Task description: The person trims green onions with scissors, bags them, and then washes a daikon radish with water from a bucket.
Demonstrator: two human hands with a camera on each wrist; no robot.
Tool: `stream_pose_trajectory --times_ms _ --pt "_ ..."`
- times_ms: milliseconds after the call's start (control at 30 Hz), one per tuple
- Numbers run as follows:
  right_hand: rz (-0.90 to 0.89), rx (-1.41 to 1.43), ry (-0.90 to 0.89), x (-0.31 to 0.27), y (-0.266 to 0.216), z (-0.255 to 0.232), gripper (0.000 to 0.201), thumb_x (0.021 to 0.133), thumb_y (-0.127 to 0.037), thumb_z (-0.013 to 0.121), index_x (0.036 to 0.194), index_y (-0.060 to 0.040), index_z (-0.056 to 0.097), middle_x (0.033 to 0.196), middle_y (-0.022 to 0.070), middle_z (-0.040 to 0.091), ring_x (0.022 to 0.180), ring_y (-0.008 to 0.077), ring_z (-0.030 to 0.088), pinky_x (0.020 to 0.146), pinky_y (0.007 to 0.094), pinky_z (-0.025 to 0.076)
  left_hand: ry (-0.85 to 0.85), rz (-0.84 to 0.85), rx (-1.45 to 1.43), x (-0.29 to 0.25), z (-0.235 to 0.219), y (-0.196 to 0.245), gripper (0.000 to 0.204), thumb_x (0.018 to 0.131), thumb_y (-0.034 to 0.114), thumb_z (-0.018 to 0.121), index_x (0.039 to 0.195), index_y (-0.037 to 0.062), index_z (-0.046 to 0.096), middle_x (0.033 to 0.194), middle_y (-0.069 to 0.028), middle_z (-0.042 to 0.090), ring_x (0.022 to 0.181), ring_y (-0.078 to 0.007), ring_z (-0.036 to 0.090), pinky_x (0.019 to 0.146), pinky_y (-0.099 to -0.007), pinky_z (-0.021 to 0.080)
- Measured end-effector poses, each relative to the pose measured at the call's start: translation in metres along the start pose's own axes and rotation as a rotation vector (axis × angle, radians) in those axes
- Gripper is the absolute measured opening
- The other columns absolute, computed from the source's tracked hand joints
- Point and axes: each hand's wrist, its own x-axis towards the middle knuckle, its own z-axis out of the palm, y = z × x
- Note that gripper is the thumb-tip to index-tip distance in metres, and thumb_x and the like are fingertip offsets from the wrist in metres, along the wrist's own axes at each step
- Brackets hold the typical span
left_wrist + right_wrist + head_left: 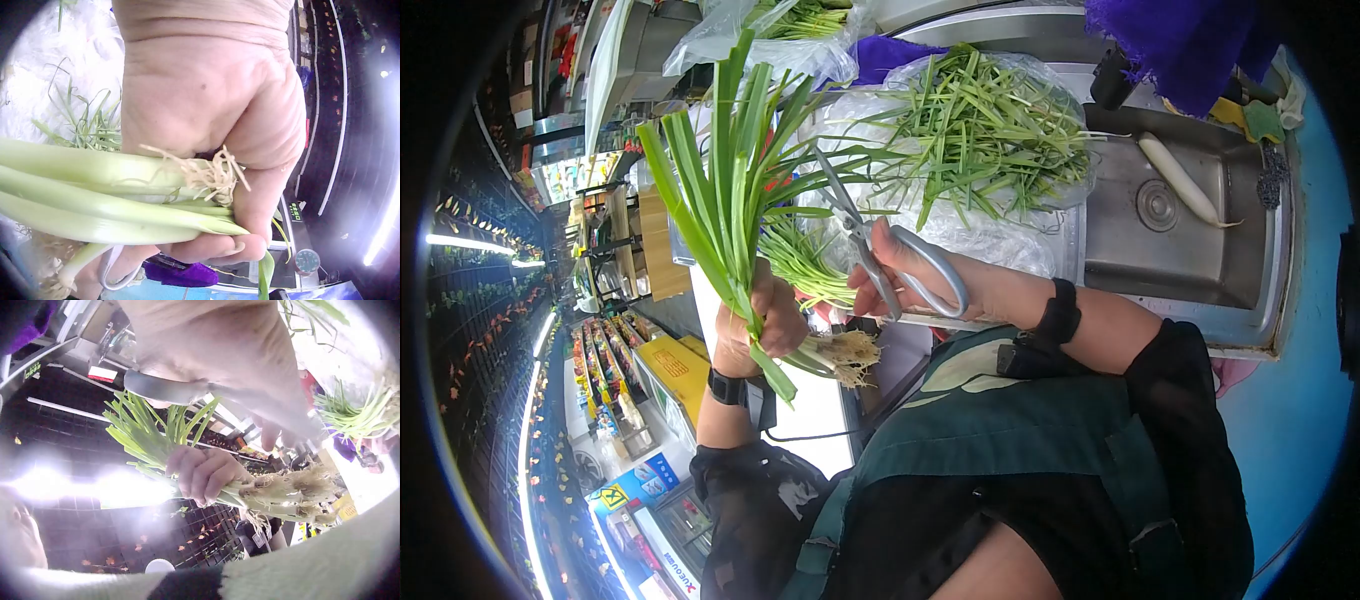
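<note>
A bunch of green garlic [720, 215] is gripped around its stalks by my left hand [765, 318]. Its long flat leaves fan upward, and the pale, hairy roots [845, 355] stick out below the fist. In the left wrist view the fingers curl around the white-green stalks [94, 200], with a tuft of roots [212, 178] against the palm. My right hand [935, 280] holds grey-handled scissors [858, 228], fingers through the handle loops. The blades point up beside the leaves. In the right wrist view a scissor handle [165, 387] crosses in front of the bunch.
Loose green leaves [990, 140] are heaped on clear plastic behind the scissors. A smaller bundle of greens [805, 265] lies just beyond my hands. A metal sink [1230, 285] on the right contains a white radish [1178, 175]. Purple cloth [1180, 45] hangs over its far side.
</note>
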Motion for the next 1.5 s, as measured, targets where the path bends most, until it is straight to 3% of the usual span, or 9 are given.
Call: stream_pose_trajectory --times_ms 400,500,567,667,833,900,1067,1267,1500 --pt "-0.19 -0.097 0.139 0.006 -0.011 0.007 0.082 0.082 -0.077 0.032 0.101 -0.0002 0.055 0.088 0.0098 0.06 0.086 0.0162 0.06 0.087 0.0328 0.045 0.066 -0.029 -0.004 0.001 0.008 -0.008 0.024 0.084 0.017 0.068 0.083 0.0079 0.046 0.048 -0.0041 0.045 0.034 -0.0126 0.041 0.033 -0.027 0.032" --pt "-0.257 -0.227 0.176 0.003 -0.01 0.001 0.078 0.085 -0.074 0.033 0.089 -0.0006 0.057 0.068 0.0063 0.058 0.07 0.0139 0.059 0.073 0.0309 0.048 0.11 -0.091 -0.104 -0.005 0.0 -0.006 0.036 0.067 0.011 0.079 0.084 0.006 0.047 0.054 -0.0087 0.048 0.039 -0.0191 0.041 0.038 -0.033 0.03" --pt "-0.26 -0.305 0.275 -0.002 -0.01 -0.003 0.073 0.084 -0.073 0.044 0.074 -0.0009 0.054 0.055 0.0048 0.052 0.045 0.0115 0.052 0.041 0.0259 0.041 0.111 -0.096 -0.108 -0.005 -0.002 -0.006 0.036 0.067 0.011 0.078 0.084 0.0061 0.047 0.054 -0.0087 0.048 0.039 -0.0189 0.04 0.038 -0.0329 0.03" --pt "-0.317 -0.365 0.403 -0.006 -0.008 -0.003 0.071 0.088 -0.069 0.042 0.066 -0.002 0.053 0.044 0.003 0.047 0.038 0.0122 0.049 0.039 0.0259 0.039 0.077 -0.084 -0.114 0.002 -0.004 -0.006 0.035 0.069 0.01 0.077 0.084 0.0064 0.046 0.054 -0.0083 0.048 0.038 -0.0183 0.04 0.037 -0.0324 0.03" --pt "-0.36 -0.262 0.27 -0.017 -0.006 -0.022 0.072 0.088 -0.072 0.035 0.077 -0.0028 0.054 0.054 0.0053 0.053 0.052 0.0129 0.057 0.05 0.0274 0.045 0.083 -0.038 -0.104 0.004 -0.003 0.0 0.028 0.077 0.012 0.071 0.086 0.0074 0.045 0.055 -0.0068 0.047 0.037 -0.0171 0.039 0.037 -0.0311 0.03" --pt "-0.274 -0.158 0.168 -0.021 -0.005 -0.024 0.082 0.085 -0.076 0.028 0.088 0.0008 0.057 0.064 0.0073 0.058 0.069 0.018 0.061 0.068 0.0319 0.049 -0.091 0.053 -0.081 0.013 -0.005 0.003 0.015 0.099 0.017 0.044 0.088 0.0072 0.047 0.054 -0.0066 0.052 0.039 -0.015 0.052 0.036 -0.0264 0.041" --pt "0.052 -0.044 -0.077 -0.025 0.006 -0.032 0.104 0.071 -0.088 0.024 0.111 0.0042 0.053 0.089 0.0121 0.062 0.094 0.0239 0.061 0.081 0.0333 0.048 -0.114 0.056 -0.086 0.014 -0.007 0.011 0.017 0.1 0.018 0.041 0.09 0.0061 0.048 0.057 -0.0089 0.055 0.041 -0.0163 0.054 0.038 -0.0269 0.044" --pt "0.074 -0.086 -0.204 -0.027 0.005 -0.017 0.109 0.067 -0.091 0.025 0.115 0.0028 0.052 0.096 0.0113 0.061 0.097 0.0208 0.059 0.085 0.0318 0.045 -0.206 0.031 -0.08 0.018 -0.008 0.015 0.017 0.101 0.018 0.041 0.09 0.0061 0.048 0.057 -0.0094 0.056 0.041 -0.017 0.055 0.038 -0.0271 0.043" --pt "0.102 0.098 -0.193 -0.004 0.006 0.003 0.103 0.075 -0.086 0.022 0.112 0.0048 0.053 0.093 0.0123 0.06 0.089 0.0228 0.06 0.087 0.0355 0.045 -0.006 0.033 0.015 0.019 0.007 0.007 0.019 0.099 0.02 0.046 0.085 0.0064 0.048 0.052 -0.0083 0.053 0.036 -0.0147 0.049 0.037 -0.0272 0.039"
